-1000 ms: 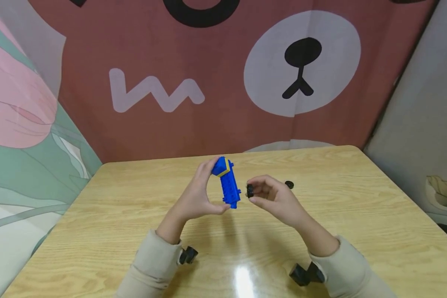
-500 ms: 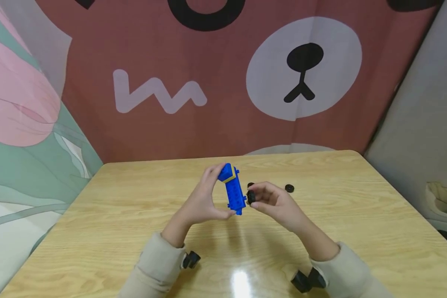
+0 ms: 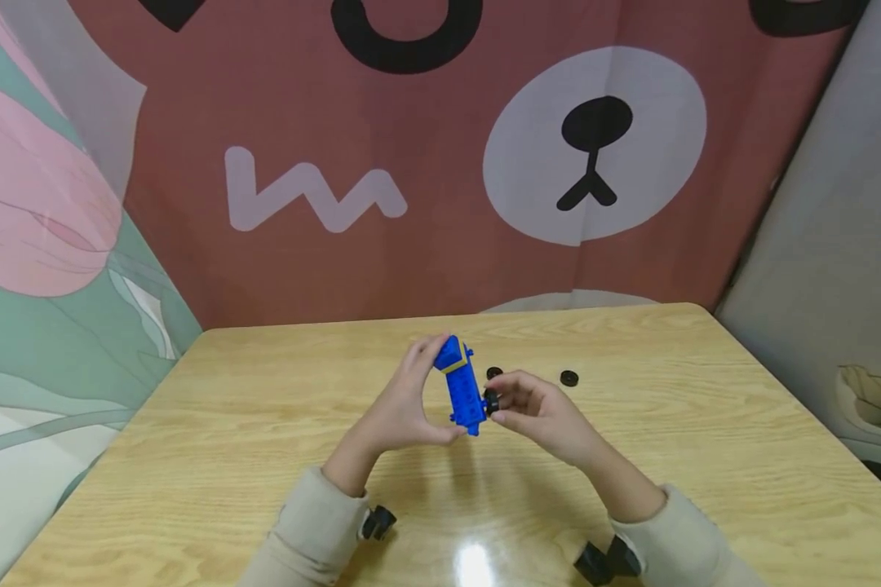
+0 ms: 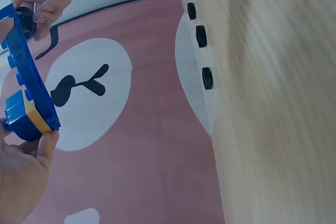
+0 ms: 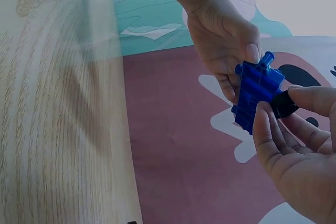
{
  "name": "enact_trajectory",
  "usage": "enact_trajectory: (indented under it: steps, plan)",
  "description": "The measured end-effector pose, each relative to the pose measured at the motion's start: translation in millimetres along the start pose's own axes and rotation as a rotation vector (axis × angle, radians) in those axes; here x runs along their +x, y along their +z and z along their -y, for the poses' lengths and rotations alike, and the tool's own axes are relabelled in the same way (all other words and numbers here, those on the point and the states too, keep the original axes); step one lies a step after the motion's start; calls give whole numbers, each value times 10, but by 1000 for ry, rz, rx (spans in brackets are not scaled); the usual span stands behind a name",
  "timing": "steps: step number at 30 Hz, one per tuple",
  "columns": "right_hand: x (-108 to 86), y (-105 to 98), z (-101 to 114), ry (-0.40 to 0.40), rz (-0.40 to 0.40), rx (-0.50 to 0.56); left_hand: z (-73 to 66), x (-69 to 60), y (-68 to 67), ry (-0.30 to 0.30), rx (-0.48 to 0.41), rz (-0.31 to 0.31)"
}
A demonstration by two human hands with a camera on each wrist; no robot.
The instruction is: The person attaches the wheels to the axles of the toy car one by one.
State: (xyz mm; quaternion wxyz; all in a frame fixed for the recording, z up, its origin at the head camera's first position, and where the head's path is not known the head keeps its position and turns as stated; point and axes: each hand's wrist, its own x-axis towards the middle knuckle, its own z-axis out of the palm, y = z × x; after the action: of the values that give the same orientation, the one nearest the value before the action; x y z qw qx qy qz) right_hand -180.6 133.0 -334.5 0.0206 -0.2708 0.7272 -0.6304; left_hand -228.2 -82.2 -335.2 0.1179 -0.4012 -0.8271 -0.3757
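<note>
My left hand [image 3: 400,408] grips a blue toy vehicle body [image 3: 464,395] by its two ends, thumb at the low end and fingers at the raised block with a yellow band. Short pegs stick out from the body's sides. With thumb and fingertips, my right hand [image 3: 554,417] pinches a black toy wheel [image 3: 491,402] against the peg on the body's right side. In the right wrist view the wheel [image 5: 284,105] meets the body's [image 5: 257,90] edge; whether it sits on the peg is hidden by the fingers.
Three loose black wheels, among them a near one [image 4: 207,78], a middle one [image 4: 201,36] and a far one [image 4: 191,11], lie on the wooden table [image 3: 227,456]. A curtain with a bear print [image 3: 440,269] hangs behind the table's back edge.
The right hand has brought the wheel leftward until it meets the side of the vehicle body. Both hands sit lower in the head view, which has tilted up slightly.
</note>
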Motion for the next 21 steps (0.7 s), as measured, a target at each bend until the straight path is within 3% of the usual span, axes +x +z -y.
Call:
enact_trajectory:
  steps: [21]
  plan:
    - [-6,40,-42,54,8,-36,-5,-28,71,-59,-26,40]
